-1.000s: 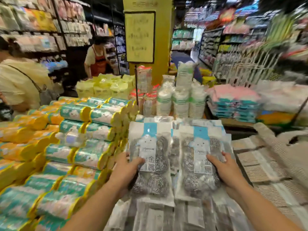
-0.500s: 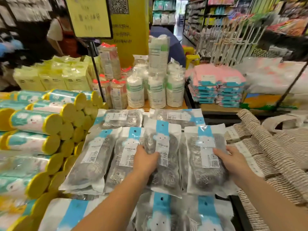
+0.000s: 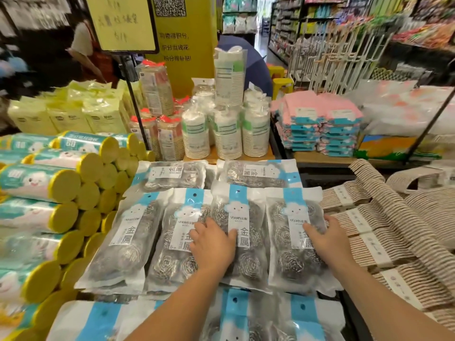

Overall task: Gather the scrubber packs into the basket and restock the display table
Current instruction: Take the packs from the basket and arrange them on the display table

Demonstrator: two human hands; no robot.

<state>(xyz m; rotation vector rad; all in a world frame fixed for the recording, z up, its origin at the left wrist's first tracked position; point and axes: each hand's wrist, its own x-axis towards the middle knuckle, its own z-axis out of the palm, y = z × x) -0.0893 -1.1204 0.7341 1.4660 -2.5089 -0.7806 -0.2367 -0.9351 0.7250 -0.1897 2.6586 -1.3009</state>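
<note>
Four clear scrubber packs with blue header strips lie side by side in a row on the display. My left hand [image 3: 211, 244] rests flat across the seam between the second pack [image 3: 177, 217] and the third pack [image 3: 243, 212]. The thumb of my right hand [image 3: 325, 239] lies on the rightmost pack [image 3: 290, 217], and its fingers lie along the pack's right edge. Two more packs [image 3: 258, 173] lie sideways behind the row, and others [image 3: 236, 316] lie in front, partly under my forearms. No basket is in view.
Stacked yellow-ended rolls [image 3: 61, 188] border the packs on the left. Bundles of beige ribbed goods [image 3: 381, 230] lie on the right. Behind stand paper cup stacks [image 3: 226, 134], pink cloth packs [image 3: 320, 119] and a sign on a pole [image 3: 135, 107]. A person [image 3: 83, 45] stands at the far left.
Both hands have lowered the two packs they held into the row, which now sits level. The view has dropped and moved closer to the display.
</note>
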